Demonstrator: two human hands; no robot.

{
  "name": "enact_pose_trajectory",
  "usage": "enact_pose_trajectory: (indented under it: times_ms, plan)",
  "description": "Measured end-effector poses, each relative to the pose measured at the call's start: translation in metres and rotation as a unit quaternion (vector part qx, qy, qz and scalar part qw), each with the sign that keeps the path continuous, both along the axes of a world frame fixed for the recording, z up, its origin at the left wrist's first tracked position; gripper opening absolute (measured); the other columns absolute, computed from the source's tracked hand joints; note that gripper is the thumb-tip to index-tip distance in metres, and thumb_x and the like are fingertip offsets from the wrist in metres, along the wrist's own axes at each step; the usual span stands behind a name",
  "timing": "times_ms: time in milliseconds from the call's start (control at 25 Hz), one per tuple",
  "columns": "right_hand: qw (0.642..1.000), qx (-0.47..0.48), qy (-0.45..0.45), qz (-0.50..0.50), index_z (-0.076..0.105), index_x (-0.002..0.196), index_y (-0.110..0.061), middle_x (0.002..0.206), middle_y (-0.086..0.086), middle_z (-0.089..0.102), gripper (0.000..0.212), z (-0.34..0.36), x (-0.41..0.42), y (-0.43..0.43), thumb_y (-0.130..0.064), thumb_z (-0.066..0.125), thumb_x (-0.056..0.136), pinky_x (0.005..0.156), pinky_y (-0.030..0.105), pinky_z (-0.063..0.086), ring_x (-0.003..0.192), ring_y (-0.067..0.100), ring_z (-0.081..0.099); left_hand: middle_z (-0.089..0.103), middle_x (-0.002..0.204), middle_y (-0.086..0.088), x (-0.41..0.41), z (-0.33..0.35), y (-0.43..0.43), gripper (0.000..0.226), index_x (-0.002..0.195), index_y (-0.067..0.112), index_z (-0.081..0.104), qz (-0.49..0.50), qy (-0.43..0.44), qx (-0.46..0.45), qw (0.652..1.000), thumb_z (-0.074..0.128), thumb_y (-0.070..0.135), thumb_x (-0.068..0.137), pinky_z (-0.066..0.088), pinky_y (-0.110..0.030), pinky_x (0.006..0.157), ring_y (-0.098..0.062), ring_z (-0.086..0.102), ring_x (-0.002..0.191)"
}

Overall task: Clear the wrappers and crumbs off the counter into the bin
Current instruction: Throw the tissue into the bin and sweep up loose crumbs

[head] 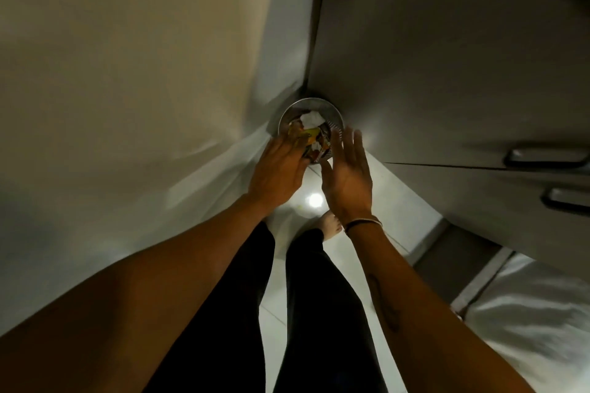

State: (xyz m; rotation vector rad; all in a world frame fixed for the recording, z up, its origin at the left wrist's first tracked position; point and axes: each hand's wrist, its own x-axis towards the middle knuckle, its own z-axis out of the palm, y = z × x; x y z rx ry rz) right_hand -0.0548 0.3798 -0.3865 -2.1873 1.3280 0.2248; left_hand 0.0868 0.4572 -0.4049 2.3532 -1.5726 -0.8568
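A round metal bin [332,112] stands on the floor in the corner between a wall and a cabinet. Inside it lie a crumpled white paper [311,120] and colourful wrappers [314,142]. My left hand [277,171] hovers over the bin's near left rim, palm down, fingers curled on the yellow and red wrappers at the bin's mouth. My right hand [348,174] is just right of it, above the near rim, fingers stretched out and apart, holding nothing. The counter is out of view.
A pale wall [127,73] rises on the left. Grey cabinet doors [447,57] with two handles [546,158] stand on the right. A glossy tiled floor [392,201] lies under my legs and bare foot [330,226]. White fabric [526,313] is at the lower right.
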Motion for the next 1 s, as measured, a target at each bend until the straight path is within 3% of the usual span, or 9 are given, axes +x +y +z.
enact_pose_trajectory:
  times_ms: [120, 240, 360, 440, 520, 600, 720, 880, 1000]
  plan:
    - [0.999, -0.035, -0.029, -0.015, 0.012, 0.167, -0.016, 0.178, 0.008, 0.004, 0.074, 0.078, 0.006, -0.003, -0.038, 0.053, 0.110, 0.135, 0.047, 0.013, 0.166, 0.030, 0.001, 0.019, 0.176, -0.012, -0.003, 0.073, -0.018, 0.063, 0.165, 0.011, 0.031, -0.005, -0.005, -0.028, 1.000, 0.036, 0.043, 0.110, 0.017, -0.054, 0.133, -0.033, 0.010, 0.165]
    - [0.986, -0.120, -0.101, -0.053, 0.030, 0.164, -0.014, 0.174, 0.011, 0.026, 0.063, 0.168, 0.007, -0.016, -0.031, 0.057, 0.110, 0.133, 0.045, 0.028, 0.164, 0.028, 0.021, 0.026, 0.174, -0.015, 0.004, 0.159, -0.038, 0.063, 0.161, 0.008, 0.038, 0.009, 0.007, -0.121, 0.993, 0.031, 0.042, 0.109, 0.025, -0.056, 0.130, -0.034, 0.015, 0.164]
    - [0.946, -0.229, -0.219, -0.071, 0.040, 0.160, -0.020, 0.162, 0.001, 0.049, 0.054, 0.249, 0.003, -0.040, -0.035, 0.054, 0.110, 0.125, 0.022, 0.035, 0.150, 0.016, 0.046, 0.029, 0.173, -0.015, 0.010, 0.230, -0.061, 0.060, 0.161, 0.007, 0.039, 0.009, -0.006, -0.290, 0.957, 0.039, 0.040, 0.111, 0.024, -0.050, 0.132, -0.031, 0.016, 0.164]
    - [0.924, -0.264, -0.266, -0.078, 0.041, 0.158, -0.025, 0.155, -0.005, 0.055, 0.051, 0.294, -0.002, -0.057, -0.034, 0.054, 0.110, 0.118, 0.012, 0.035, 0.142, 0.010, 0.052, 0.021, 0.176, -0.016, 0.012, 0.272, -0.080, 0.064, 0.164, 0.008, 0.033, -0.008, -0.012, -0.345, 0.938, 0.041, 0.044, 0.111, 0.020, -0.045, 0.133, -0.029, 0.012, 0.165]
    - [0.906, -0.308, -0.278, -0.084, 0.047, 0.154, -0.022, 0.149, -0.001, 0.060, 0.045, 0.333, -0.006, -0.076, -0.029, 0.054, 0.109, 0.113, 0.018, 0.042, 0.135, 0.015, 0.058, 0.020, 0.176, -0.016, 0.009, 0.312, -0.107, 0.064, 0.165, 0.010, 0.031, -0.017, -0.025, -0.379, 0.925, 0.044, 0.043, 0.111, 0.021, -0.041, 0.133, -0.029, 0.016, 0.164]
    - [0.902, -0.334, -0.252, -0.110, 0.054, 0.149, -0.017, 0.143, 0.006, 0.063, 0.042, 0.359, -0.006, -0.104, -0.025, 0.056, 0.108, 0.106, 0.025, 0.047, 0.128, 0.022, 0.062, 0.034, 0.170, -0.015, 0.008, 0.344, -0.146, 0.058, 0.160, 0.013, 0.041, -0.012, -0.047, -0.401, 0.915, 0.049, 0.041, 0.110, 0.032, -0.035, 0.127, -0.030, 0.033, 0.158]
    - [0.924, -0.306, -0.174, -0.149, 0.058, 0.146, -0.016, 0.139, 0.011, 0.062, 0.043, 0.377, -0.003, -0.159, -0.023, 0.061, 0.104, 0.097, 0.033, 0.052, 0.121, 0.030, 0.063, 0.060, 0.138, -0.012, 0.006, 0.376, -0.212, 0.045, 0.141, 0.015, 0.061, -0.003, -0.083, -0.330, 0.940, 0.060, 0.040, 0.103, 0.056, -0.040, 0.098, -0.030, 0.058, 0.126]
    - [0.951, -0.250, -0.083, -0.162, 0.065, 0.138, -0.012, 0.126, 0.020, 0.066, 0.037, 0.374, 0.004, -0.214, -0.018, 0.065, 0.102, 0.093, 0.044, 0.058, 0.111, 0.042, 0.068, 0.065, 0.127, -0.014, 0.002, 0.375, -0.266, 0.046, 0.130, 0.013, 0.066, 0.006, -0.133, -0.206, 0.970, 0.071, 0.044, 0.097, 0.054, -0.038, 0.089, -0.031, 0.063, 0.117]
    - [0.954, -0.260, -0.051, -0.139, 0.075, 0.119, -0.005, 0.115, 0.022, 0.069, 0.022, 0.366, 0.007, -0.226, -0.009, 0.063, 0.101, 0.089, 0.043, 0.059, 0.103, 0.043, 0.070, 0.070, 0.113, -0.014, 0.000, 0.366, -0.279, 0.020, 0.105, 0.008, 0.075, 0.001, -0.159, -0.195, 0.968, 0.077, 0.026, 0.095, 0.056, -0.036, 0.079, -0.030, 0.069, 0.103]
